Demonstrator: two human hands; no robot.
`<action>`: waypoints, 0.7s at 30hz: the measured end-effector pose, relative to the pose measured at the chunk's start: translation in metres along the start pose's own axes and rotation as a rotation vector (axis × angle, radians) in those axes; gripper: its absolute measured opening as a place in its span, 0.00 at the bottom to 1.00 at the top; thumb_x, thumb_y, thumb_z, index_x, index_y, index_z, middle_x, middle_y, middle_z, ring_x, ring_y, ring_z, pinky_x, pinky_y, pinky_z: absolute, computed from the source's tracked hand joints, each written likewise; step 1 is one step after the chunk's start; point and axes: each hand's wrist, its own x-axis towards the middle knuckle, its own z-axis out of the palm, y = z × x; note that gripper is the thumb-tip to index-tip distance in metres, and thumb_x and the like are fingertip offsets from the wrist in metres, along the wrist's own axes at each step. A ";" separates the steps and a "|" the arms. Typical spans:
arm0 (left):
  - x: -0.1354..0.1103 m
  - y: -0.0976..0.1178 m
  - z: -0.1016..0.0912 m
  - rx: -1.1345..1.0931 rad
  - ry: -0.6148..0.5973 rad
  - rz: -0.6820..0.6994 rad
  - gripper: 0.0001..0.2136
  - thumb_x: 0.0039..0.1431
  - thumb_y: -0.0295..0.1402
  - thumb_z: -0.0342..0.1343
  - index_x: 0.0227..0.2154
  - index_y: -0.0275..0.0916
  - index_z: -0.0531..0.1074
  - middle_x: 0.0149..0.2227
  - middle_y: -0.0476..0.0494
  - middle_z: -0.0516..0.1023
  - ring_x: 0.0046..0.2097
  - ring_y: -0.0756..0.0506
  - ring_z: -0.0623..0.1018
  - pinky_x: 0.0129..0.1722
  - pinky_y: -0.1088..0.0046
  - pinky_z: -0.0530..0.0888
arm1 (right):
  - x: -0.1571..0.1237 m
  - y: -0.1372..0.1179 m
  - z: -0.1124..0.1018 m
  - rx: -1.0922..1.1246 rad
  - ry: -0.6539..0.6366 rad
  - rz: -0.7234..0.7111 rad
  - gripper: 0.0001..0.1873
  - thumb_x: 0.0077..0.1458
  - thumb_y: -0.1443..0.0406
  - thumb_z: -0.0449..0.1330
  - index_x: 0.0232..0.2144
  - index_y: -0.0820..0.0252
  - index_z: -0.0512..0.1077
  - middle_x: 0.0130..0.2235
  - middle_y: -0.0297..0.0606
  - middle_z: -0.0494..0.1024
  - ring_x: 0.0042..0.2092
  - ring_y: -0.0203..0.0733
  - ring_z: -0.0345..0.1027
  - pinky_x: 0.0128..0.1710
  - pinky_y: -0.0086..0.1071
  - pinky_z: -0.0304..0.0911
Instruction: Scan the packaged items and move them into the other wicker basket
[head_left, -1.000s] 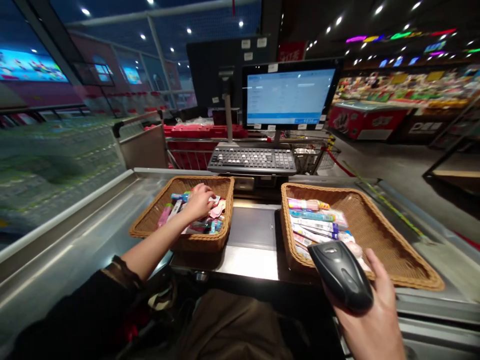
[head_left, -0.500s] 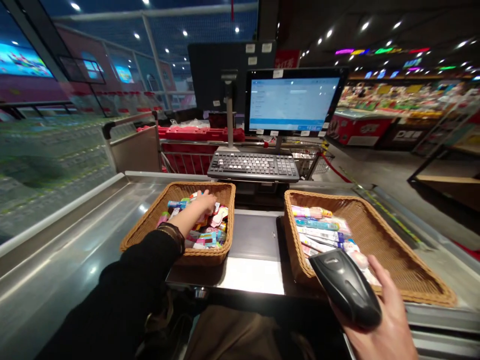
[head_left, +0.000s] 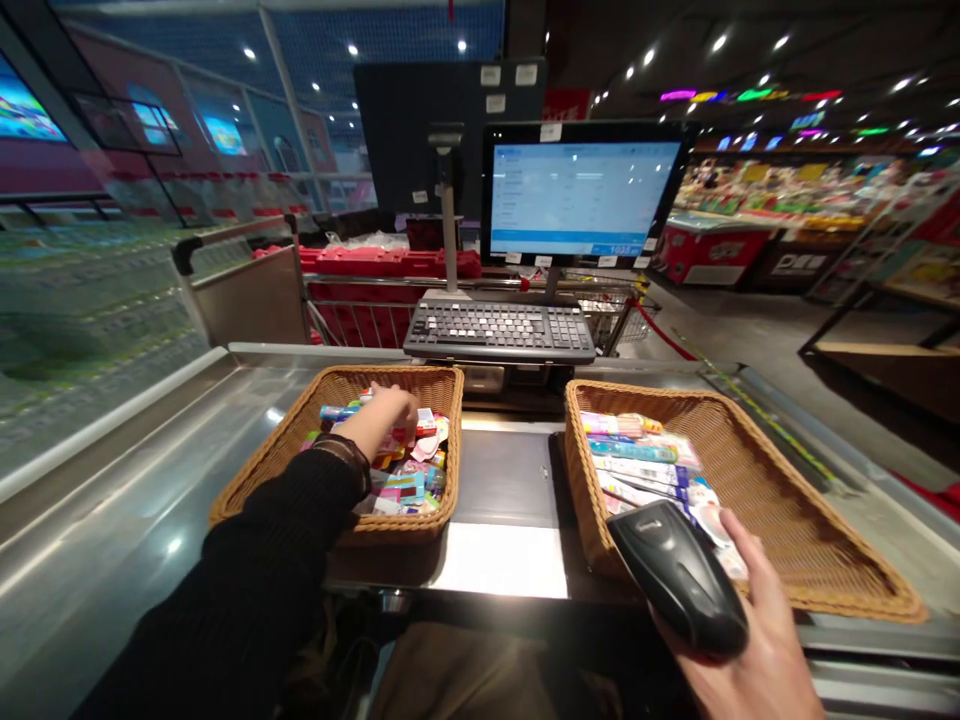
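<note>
My left hand (head_left: pixel 384 414) reaches into the left wicker basket (head_left: pixel 274 462), fingers curled down among several small colourful packets (head_left: pixel 409 478). What it grips, if anything, is hidden under the hand. My right hand (head_left: pixel 754 650) holds a black barcode scanner (head_left: pixel 679 575) low at the front right, over the near corner of the right wicker basket (head_left: pixel 780 500). That basket has several toothbrush packs (head_left: pixel 637 460) lying along its left side.
A flat scanner plate (head_left: pixel 502 480) lies between the baskets on the steel checkout counter (head_left: pixel 135 510). Behind stand a keyboard (head_left: pixel 499 328), a lit screen (head_left: pixel 577 195), a pole display and a shopping trolley (head_left: pixel 360 300). Shop aisles run at the right.
My left arm has stretched further into the left basket, the sleeve now covering the forearm. The right hand with the scanner has barely moved. The view shifted slightly.
</note>
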 end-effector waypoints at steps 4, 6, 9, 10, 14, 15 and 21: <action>-0.012 0.002 -0.010 0.059 -0.065 -0.049 0.33 0.34 0.41 0.75 0.48 0.43 0.76 0.55 0.31 0.75 0.65 0.21 0.60 0.60 0.24 0.39 | 0.002 -0.017 0.007 0.037 0.005 0.046 0.25 0.60 0.59 0.59 0.59 0.49 0.65 0.72 0.44 0.53 0.70 0.67 0.50 0.67 0.64 0.51; -0.023 0.003 -0.018 0.162 0.003 -0.035 0.32 0.36 0.37 0.75 0.48 0.38 0.75 0.57 0.26 0.72 0.65 0.22 0.60 0.60 0.24 0.36 | 0.005 -0.022 0.011 0.037 0.004 0.028 0.22 0.61 0.59 0.57 0.57 0.48 0.67 0.72 0.42 0.51 0.72 0.65 0.44 0.68 0.63 0.47; -0.046 0.010 -0.031 0.286 0.294 0.037 0.32 0.45 0.35 0.70 0.55 0.35 0.69 0.60 0.25 0.68 0.68 0.24 0.57 0.62 0.25 0.36 | 0.011 -0.024 0.015 0.060 -0.020 -0.015 0.20 0.62 0.57 0.57 0.55 0.53 0.68 0.73 0.43 0.48 0.74 0.62 0.39 0.70 0.60 0.42; -0.055 0.015 -0.035 0.299 0.385 0.057 0.32 0.48 0.35 0.68 0.57 0.36 0.67 0.61 0.26 0.68 0.68 0.25 0.56 0.63 0.26 0.36 | 0.014 -0.024 0.017 0.067 -0.030 -0.026 0.20 0.61 0.57 0.57 0.54 0.55 0.68 0.72 0.44 0.49 0.73 0.62 0.40 0.70 0.59 0.42; -0.079 0.049 -0.042 0.260 0.575 0.154 0.35 0.53 0.36 0.64 0.64 0.37 0.61 0.62 0.28 0.67 0.69 0.26 0.55 0.64 0.26 0.37 | 0.027 -0.027 0.026 0.062 -0.053 -0.071 0.18 0.60 0.58 0.58 0.51 0.57 0.72 0.73 0.45 0.48 0.73 0.63 0.40 0.69 0.59 0.44; -0.082 0.059 -0.041 0.244 0.595 0.180 0.36 0.54 0.36 0.64 0.65 0.37 0.59 0.63 0.28 0.66 0.69 0.27 0.55 0.65 0.27 0.38 | 0.030 -0.030 0.028 0.059 -0.061 -0.086 0.18 0.59 0.59 0.58 0.50 0.57 0.72 0.73 0.45 0.47 0.73 0.63 0.39 0.69 0.60 0.44; -0.083 0.105 -0.028 0.198 0.651 0.308 0.36 0.56 0.36 0.62 0.67 0.37 0.58 0.64 0.28 0.66 0.70 0.28 0.54 0.65 0.27 0.37 | 0.037 -0.061 0.031 0.003 -0.029 -0.139 0.21 0.59 0.65 0.56 0.55 0.58 0.71 0.72 0.47 0.49 0.74 0.65 0.33 0.69 0.64 0.42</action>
